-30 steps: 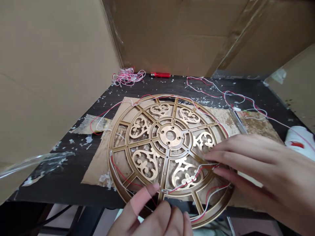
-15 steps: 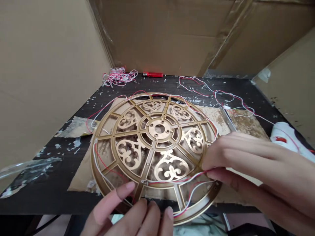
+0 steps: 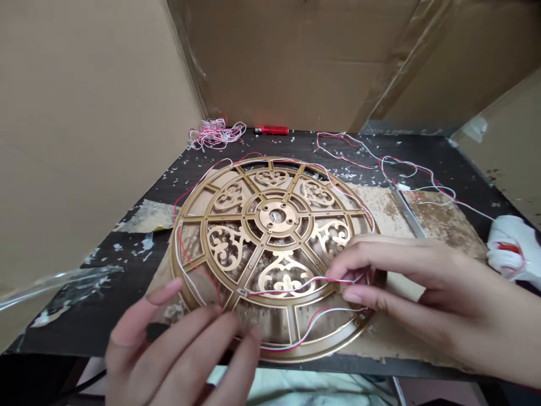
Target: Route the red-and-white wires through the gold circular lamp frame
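Note:
A round gold openwork frame (image 3: 291, 327) with scroll ornaments lies in front of me. Red and white twin wire (image 3: 315, 318) runs along its outer rim, with a loose length crossing the near ornament. That length ends at a small clear piece (image 3: 243, 292). My right hand (image 3: 393, 282) pinches the wire between thumb and forefinger over the frame's right side. At the near left rim, my left hand (image 3: 181, 344) has its fingers apart and bent, the little finger lifted. Its fingertips are close to the rim and wire; its thumb is hidden, so contact there is unclear.
A bundle of the same wire (image 3: 215, 134) and a red stick with a metal end (image 3: 271, 129) lie at the back. Cardboard (image 3: 443, 217) sits under the frame. A white device with a red part (image 3: 509, 248) is at right. Cardboard walls (image 3: 279, 67) enclose the table.
My left hand has moved left along the near rim, its little finger rising. My right hand still pinches the wire, with its fingertips drawn slightly toward the frame's middle. The view has shifted a little.

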Action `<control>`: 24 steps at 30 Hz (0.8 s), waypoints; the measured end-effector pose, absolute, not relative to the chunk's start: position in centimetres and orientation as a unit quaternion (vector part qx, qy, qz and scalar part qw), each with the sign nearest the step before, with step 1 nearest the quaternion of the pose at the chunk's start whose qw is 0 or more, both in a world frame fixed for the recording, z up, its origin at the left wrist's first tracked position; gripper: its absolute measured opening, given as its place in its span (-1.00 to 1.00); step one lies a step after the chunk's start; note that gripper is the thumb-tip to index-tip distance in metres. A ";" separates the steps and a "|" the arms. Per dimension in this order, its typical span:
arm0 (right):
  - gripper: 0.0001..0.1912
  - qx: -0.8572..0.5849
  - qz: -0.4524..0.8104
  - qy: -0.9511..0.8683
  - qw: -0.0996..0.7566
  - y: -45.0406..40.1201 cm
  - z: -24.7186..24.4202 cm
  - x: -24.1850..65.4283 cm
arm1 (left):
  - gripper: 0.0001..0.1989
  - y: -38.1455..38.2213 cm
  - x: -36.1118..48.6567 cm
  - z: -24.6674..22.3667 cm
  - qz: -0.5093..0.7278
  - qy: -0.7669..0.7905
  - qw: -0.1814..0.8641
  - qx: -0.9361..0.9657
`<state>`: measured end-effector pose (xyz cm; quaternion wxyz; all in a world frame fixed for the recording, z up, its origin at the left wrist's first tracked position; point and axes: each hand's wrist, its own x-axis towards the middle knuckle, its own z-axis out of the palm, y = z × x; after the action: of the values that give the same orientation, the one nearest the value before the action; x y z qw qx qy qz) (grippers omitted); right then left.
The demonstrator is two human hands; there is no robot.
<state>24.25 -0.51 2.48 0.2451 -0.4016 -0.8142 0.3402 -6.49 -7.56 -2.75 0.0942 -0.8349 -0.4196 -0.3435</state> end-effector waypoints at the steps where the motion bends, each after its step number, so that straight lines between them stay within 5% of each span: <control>1: -0.85 -0.385 0.359 -0.813 0.248 -0.2 2.5 24.3 | -0.73 -7.2 -6.7 -2.7 -0.346 -0.421 0.098 -0.833; 8: -0.85 -0.374 0.417 -0.777 0.286 -0.1 1.5 24.3 | -0.70 -5.1 -7.4 -1.8 -0.308 -0.440 0.066 -0.841; 17: -0.51 -0.449 0.263 -0.809 0.274 -0.5 1.4 24.3 | -0.84 -4.6 -7.2 -1.4 -0.350 -0.424 0.019 -0.835; 21: -0.59 -0.440 0.240 -0.815 0.292 -1.0 2.2 24.7 | -0.85 -4.7 -6.1 -1.1 -0.368 -0.426 -0.021 -0.826; 24: -0.83 -0.400 0.238 -0.827 0.314 -1.4 2.7 25.0 | -0.78 -5.0 -4.9 -0.8 -0.384 -0.419 -0.014 -0.823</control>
<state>24.97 -1.37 2.70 0.3140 -0.4000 -0.8275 0.2380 -4.94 -4.97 -0.84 -0.0142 -0.8226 -0.4187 -0.3844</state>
